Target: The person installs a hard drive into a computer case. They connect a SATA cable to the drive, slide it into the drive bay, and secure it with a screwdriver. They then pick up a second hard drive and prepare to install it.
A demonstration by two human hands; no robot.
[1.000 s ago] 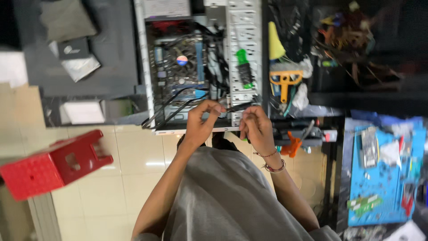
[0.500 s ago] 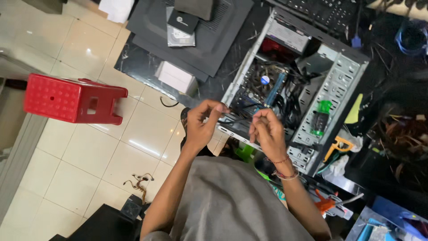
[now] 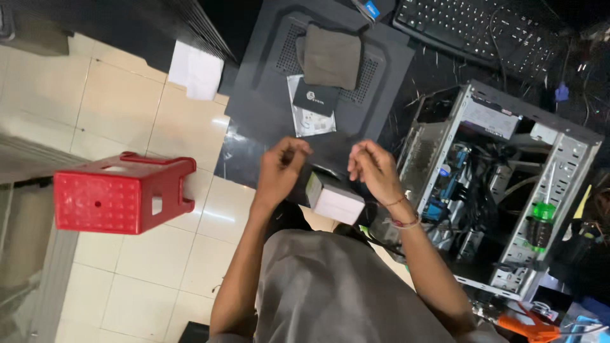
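Hovering over a small white box (image 3: pixel 335 202), the left hand (image 3: pixel 284 167) and right hand (image 3: pixel 373 168) are both loosely curled, holding nothing visible. At three o'clock lies the open computer case (image 3: pixel 502 184); at nine, a red stool (image 3: pixel 121 200).

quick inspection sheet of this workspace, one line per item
surface: dark panel lying flat, partly over the tiled floor
job's things: small white box below and between the hands; open computer case to the right
clutter: grey cloth, black card on a clear packet, keyboard, white paper, green bottle, orange tool
grips: left hand and right hand raised with curled fingers; anything pinched is too small to tell
cables: tangled wires inside the case
surroundings: red stool on its side on the floor
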